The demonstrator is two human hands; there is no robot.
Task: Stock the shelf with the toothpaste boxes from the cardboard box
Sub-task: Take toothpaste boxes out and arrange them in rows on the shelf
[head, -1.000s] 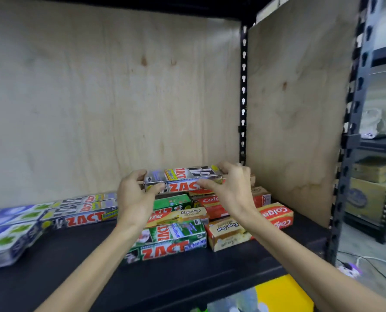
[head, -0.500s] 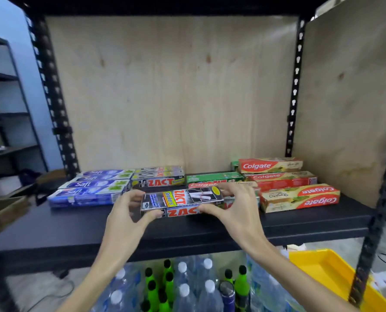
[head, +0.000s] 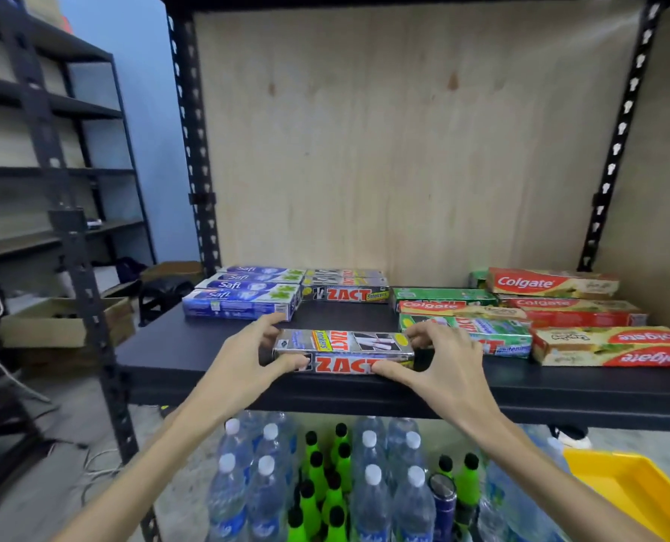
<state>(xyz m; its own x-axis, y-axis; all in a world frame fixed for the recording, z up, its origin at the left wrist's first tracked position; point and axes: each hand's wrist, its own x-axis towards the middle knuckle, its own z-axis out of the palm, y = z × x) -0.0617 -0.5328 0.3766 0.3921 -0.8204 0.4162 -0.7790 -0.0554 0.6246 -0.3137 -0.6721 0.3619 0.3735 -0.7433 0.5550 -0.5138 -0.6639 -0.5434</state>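
Note:
A silver Zact toothpaste box (head: 343, 350) lies lengthwise at the front edge of the black shelf (head: 192, 346). My left hand (head: 243, 359) grips its left end and my right hand (head: 442, 363) grips its right end. Behind it, blue Safi boxes (head: 243, 293) are stacked at the back left, more Zact boxes (head: 345, 289) sit at the back middle, and green and red Colgate boxes (head: 552, 303) fill the right side. The cardboard supply box is not in view.
Plywood panels (head: 403, 142) close the shelf's back and right side. Below the shelf stand several water bottles (head: 368, 479) and green bottles (head: 313, 494), with a yellow tray (head: 634, 490) at the lower right. Another dark rack (head: 52, 189) with an open carton (head: 67, 322) stands left.
Both hands have carried the Zact box off the stack on the right, down and toward the shelf's front edge. The view has pulled back and shifted left.

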